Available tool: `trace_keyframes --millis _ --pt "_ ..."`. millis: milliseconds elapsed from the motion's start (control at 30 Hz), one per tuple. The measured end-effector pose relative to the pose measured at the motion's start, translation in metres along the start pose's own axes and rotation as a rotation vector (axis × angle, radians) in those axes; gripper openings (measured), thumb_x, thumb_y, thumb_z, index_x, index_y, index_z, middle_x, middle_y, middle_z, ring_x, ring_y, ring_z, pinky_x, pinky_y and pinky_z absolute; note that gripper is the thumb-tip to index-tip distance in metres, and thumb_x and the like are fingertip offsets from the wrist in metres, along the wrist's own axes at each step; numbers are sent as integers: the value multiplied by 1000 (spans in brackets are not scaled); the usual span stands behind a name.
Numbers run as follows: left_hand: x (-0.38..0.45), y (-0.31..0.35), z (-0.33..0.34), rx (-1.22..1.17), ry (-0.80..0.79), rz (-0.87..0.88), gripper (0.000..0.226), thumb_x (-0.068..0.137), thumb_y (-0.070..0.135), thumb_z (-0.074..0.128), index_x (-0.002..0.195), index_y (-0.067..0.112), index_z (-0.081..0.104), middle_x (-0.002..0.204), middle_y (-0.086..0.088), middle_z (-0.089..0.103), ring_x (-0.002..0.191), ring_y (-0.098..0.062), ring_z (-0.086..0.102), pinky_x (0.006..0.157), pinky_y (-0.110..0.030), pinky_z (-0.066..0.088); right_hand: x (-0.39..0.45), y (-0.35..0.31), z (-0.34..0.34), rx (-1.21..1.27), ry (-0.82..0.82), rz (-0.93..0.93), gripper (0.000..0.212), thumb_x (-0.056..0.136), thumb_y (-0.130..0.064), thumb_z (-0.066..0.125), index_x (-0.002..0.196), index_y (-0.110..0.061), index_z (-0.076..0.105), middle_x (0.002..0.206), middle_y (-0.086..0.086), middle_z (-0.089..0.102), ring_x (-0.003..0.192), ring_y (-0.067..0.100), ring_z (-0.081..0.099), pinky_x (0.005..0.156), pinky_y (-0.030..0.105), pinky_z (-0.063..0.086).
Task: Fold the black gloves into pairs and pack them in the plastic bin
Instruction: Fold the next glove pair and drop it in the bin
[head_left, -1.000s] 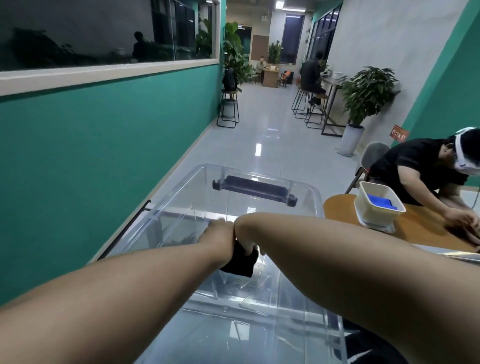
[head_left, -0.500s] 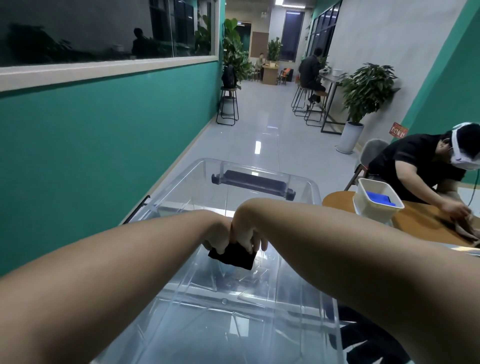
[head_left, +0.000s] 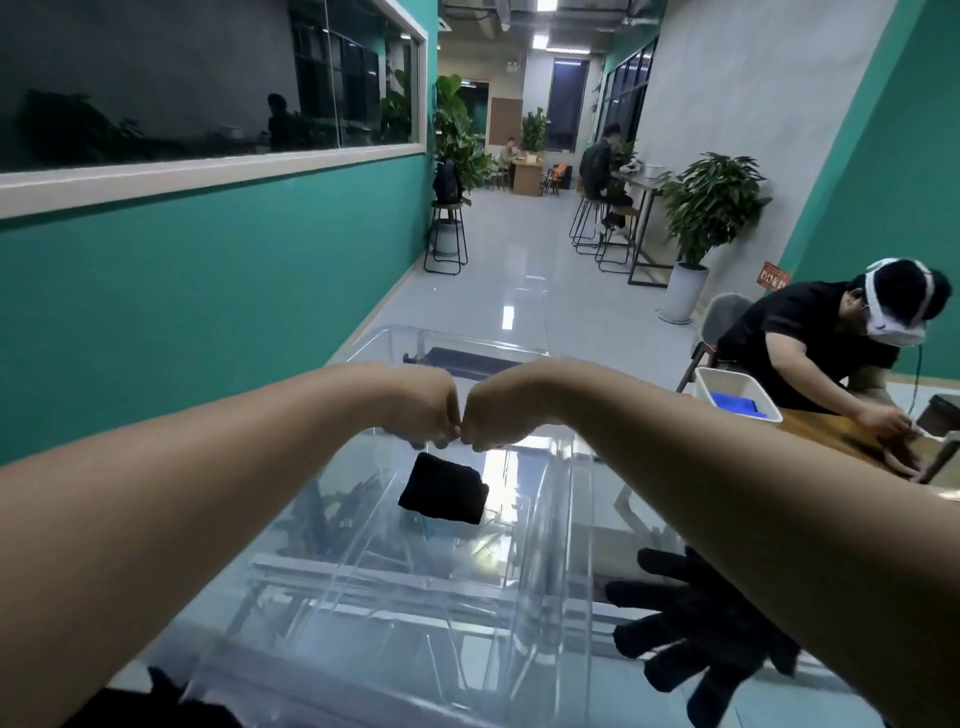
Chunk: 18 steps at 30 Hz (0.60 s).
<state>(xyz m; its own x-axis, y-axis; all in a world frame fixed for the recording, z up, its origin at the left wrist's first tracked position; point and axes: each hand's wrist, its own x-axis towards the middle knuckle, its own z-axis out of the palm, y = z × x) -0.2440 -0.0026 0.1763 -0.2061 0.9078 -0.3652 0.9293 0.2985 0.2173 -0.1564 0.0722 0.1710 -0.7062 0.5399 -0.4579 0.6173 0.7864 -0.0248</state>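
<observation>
A clear plastic bin (head_left: 563, 525) stands in front of me, with a black handle (head_left: 457, 357) at its far end. A folded black glove bundle (head_left: 444, 491) sits inside the bin, below my hands and apart from them. My left hand (head_left: 423, 413) and my right hand (head_left: 496, 418) hover over the bin, knuckles touching, fingers curled downward with nothing in them. Loose black gloves (head_left: 696, 639) lie spread outside the bin's right wall, partly hidden by my right forearm. More black fabric (head_left: 156, 701) shows at the bottom left edge.
A teal wall (head_left: 208, 291) runs close along the left of the bin. At the right, a person in a black shirt (head_left: 810, 338) works at a wooden table (head_left: 831, 436) holding a white tub (head_left: 737, 392). Stools and plants stand farther down the corridor.
Both hands held the folded black bundle over the bin before. Now they have let it go and risen, and the bundle is lower in the bin.
</observation>
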Motion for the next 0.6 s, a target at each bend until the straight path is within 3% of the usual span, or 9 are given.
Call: trace_keyframes --millis 67,167,233,333,433,600 --pt "-16 13 -3 36 171 28 25 91 25 53 88 8 72 72 -1 65 62 -17 55 62 -28 44 -26 8 5 35 201 -72 29 93 -18 47 105 0 66 85 12 63 72 19 50 69 29 40" --pt "-45 42 -1 95 367 43 22 90 25 54 78 12 67 58 0 53 50 -15 44 48 -25 34 -71 26 18 264 421 -205 26 91 -24 55 99 -5 71 98 13 72 83 22 65 78 30 51" --pt "-59 62 -1 69 430 88 20 90 29 55 79 19 67 63 1 58 53 -14 48 47 -25 34 -94 42 30 405 564 -287 20 88 -23 60 98 -10 72 97 5 73 85 11 68 77 19 52" --pt "-74 90 8 67 520 199 14 88 31 58 85 21 67 73 2 64 63 -14 57 52 -25 42 -118 65 53 549 745 -386 18 86 -23 62 92 -7 71 81 -8 68 69 -13 60 71 2 47" --pt "-84 117 28 102 548 280 13 87 32 59 90 21 66 81 1 66 72 -17 61 61 -28 49 -134 84 82 658 858 -407 15 84 -16 65 89 -3 71 78 -2 70 69 -4 62 71 7 49" --pt "-95 151 55 208 443 284 24 86 35 60 107 23 64 93 0 69 78 -20 65 71 -36 57 -153 112 120 672 894 -421 14 81 -10 67 90 -21 69 79 -11 69 74 -6 66 73 8 50"
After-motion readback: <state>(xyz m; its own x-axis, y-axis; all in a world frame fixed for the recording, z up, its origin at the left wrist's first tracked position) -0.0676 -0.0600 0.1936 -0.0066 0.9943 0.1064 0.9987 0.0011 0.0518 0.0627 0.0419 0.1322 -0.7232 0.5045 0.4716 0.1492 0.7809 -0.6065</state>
